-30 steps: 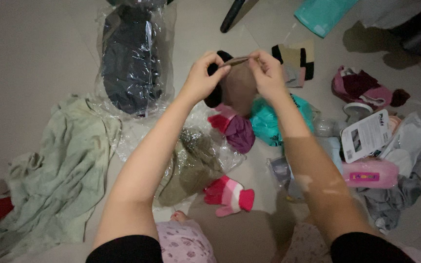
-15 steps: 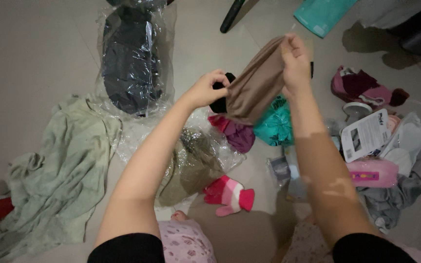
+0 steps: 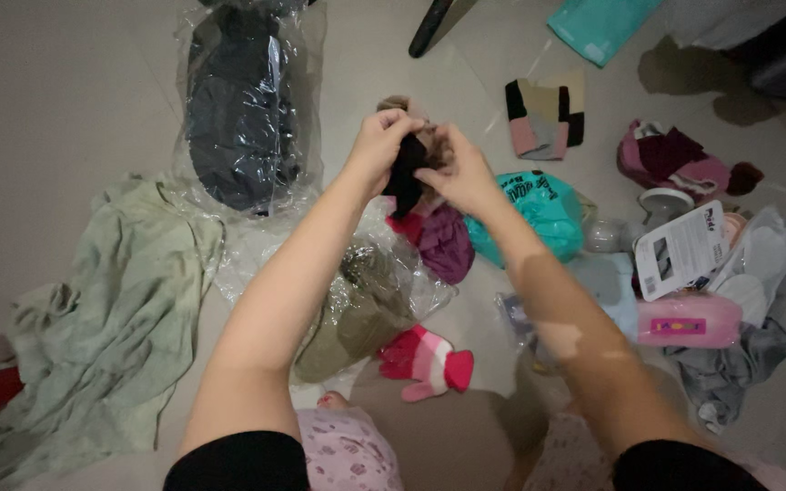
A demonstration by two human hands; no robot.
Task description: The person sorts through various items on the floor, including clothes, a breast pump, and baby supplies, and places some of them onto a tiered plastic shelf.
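Now both my arms reach forward from my lap, elbows bent slightly, forearms converging over the floor (image 3: 65, 100). My left hand (image 3: 379, 145) is raised with its fingers curled, pinching the top of a dark cloth (image 3: 405, 177) that hangs down between my hands. My right hand (image 3: 457, 173) meets it from the other side, its fingers pressed together on the same cloth, just below and beside the left one. A bit of brownish fabric (image 3: 398, 104) shows above my left knuckles; I cannot tell whether it belongs to the same piece.

Below my hands lie a purple and pink bundle (image 3: 443, 241) and a teal plastic bag (image 3: 539, 214), touching each other. Under my left forearm is a clear plastic bag with an olive garment (image 3: 366, 309) inside, and near it a pink striped mitten (image 3: 429, 362). Farther up the floor a dark garment in clear wrap (image 3: 243, 109) lies, and to its left a pale green cloth (image 3: 102, 327) is spread out. Beyond my right hand is a folded patchwork knit (image 3: 546, 118), well apart. Off to the right lie a maroon hat (image 3: 675, 162), a white card pack (image 3: 684, 253) and a pink packet (image 3: 689, 320).
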